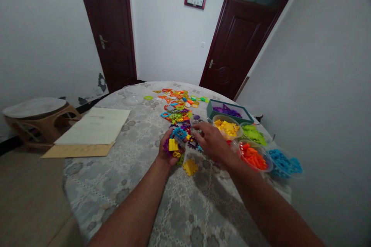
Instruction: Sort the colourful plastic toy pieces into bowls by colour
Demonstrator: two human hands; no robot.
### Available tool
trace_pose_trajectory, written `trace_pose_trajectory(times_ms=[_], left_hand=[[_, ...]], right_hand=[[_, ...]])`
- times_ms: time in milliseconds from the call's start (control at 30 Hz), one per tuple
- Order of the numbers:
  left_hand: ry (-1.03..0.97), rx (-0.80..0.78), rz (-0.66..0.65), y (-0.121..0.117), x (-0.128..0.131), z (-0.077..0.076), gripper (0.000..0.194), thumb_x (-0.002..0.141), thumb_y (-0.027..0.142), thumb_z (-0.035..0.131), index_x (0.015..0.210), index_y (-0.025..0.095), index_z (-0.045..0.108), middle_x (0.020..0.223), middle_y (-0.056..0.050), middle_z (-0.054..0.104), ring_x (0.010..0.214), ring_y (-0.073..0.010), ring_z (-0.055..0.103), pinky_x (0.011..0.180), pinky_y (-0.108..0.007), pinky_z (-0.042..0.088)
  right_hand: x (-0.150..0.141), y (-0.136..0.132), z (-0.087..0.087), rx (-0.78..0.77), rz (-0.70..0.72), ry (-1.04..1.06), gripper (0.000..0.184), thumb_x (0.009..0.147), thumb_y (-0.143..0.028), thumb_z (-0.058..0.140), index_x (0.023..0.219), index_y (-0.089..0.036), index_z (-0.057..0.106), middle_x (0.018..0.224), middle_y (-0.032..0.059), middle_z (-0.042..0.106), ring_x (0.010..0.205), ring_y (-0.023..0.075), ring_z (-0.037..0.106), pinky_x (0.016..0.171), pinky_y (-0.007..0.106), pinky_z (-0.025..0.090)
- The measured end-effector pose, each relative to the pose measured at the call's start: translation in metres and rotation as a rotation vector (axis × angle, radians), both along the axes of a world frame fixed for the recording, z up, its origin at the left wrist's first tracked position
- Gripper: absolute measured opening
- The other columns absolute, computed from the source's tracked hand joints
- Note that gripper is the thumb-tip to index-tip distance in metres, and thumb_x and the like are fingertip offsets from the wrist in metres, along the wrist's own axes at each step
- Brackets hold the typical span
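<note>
My left hand (164, 149) is closed around a cluster of plastic gear toy pieces, with a blue gear (179, 133) on top, a yellow block (173, 145) in front and purple parts near the palm. Just to the right is my right hand (211, 137), its fingers bent and drawn together beside a clear tub of grey pieces (199, 120). Whatever those fingertips hold is too small to make out. Below the hands, a yellow square gear plate (190, 167) lies flat on the patterned tablecloth (139, 200).
Mixed colourful pieces (176, 102) spread toward the far edge. At right stand a purple-filled box (246, 115) and tubs of yellow (227, 127), green (253, 134), orange (253, 157) and blue pieces (284, 163). Paper sheets (94, 127) lie left, near a stool (37, 110).
</note>
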State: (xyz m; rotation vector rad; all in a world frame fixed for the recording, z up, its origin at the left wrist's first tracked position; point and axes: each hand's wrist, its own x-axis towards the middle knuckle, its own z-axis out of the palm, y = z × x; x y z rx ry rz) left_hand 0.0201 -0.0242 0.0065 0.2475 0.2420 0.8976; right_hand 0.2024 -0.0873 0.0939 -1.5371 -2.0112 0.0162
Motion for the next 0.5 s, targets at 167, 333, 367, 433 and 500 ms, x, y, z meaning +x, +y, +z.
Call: trace_pose_trajectory(times_ms=[167, 333, 367, 433, 500], left_hand=[[0.025, -0.03, 0.008, -0.003, 0.003, 0.005, 0.025, 0.104, 0.037, 0.06, 0.099, 0.015, 0.071, 0.077, -0.007, 0.079, 0.055, -0.0192, 0.075, 0.04, -0.025, 0.057], [0.028, 0.028, -0.026, -0.004, 0.003, 0.005, 0.026, 0.105, 0.036, 0.058, 0.102, 0.015, 0.072, 0.081, -0.008, 0.08, 0.06, -0.0217, 0.077, 0.041, -0.027, 0.059], [0.031, 0.048, -0.033, -0.003, 0.003, 0.005, 0.027, 0.105, 0.037, 0.057, 0.104, 0.015, 0.072, 0.082, -0.009, 0.08, 0.062, -0.0228, 0.078, 0.04, -0.027, 0.058], [0.04, 0.071, -0.047, -0.002, 0.003, 0.005, 0.03, 0.105, 0.039, 0.054, 0.105, 0.014, 0.072, 0.085, -0.011, 0.08, 0.066, -0.0252, 0.079, 0.039, -0.027, 0.057], [0.047, 0.069, -0.061, -0.001, 0.001, 0.005, 0.033, 0.106, 0.04, 0.052, 0.106, 0.014, 0.072, 0.087, -0.013, 0.08, 0.069, -0.0269, 0.079, 0.039, -0.028, 0.056]], right_hand=[[-0.035, 0.005, -0.017, -0.085, -0.103, -0.072, 0.016, 0.102, -0.025, 0.065, 0.114, -0.018, 0.073, 0.11, 0.0113, 0.075, 0.102, 0.0247, 0.069, 0.092, 0.035, 0.051], [-0.031, 0.01, -0.018, -0.056, -0.179, 0.015, 0.008, 0.101, -0.018, 0.063, 0.104, -0.018, 0.071, 0.104, 0.0089, 0.074, 0.099, 0.0222, 0.067, 0.089, 0.031, 0.048], [-0.029, 0.009, -0.017, -0.038, -0.19, 0.045, 0.008, 0.101, -0.018, 0.063, 0.103, -0.018, 0.07, 0.102, 0.0085, 0.074, 0.097, 0.0218, 0.067, 0.089, 0.031, 0.048], [-0.025, 0.005, -0.015, -0.012, -0.207, 0.094, 0.008, 0.101, -0.017, 0.061, 0.1, -0.018, 0.069, 0.099, 0.0074, 0.073, 0.094, 0.021, 0.066, 0.086, 0.03, 0.047], [-0.022, -0.001, -0.013, -0.001, -0.219, 0.147, 0.009, 0.101, -0.018, 0.061, 0.099, -0.019, 0.069, 0.096, 0.0057, 0.073, 0.09, 0.0201, 0.066, 0.083, 0.029, 0.046]])
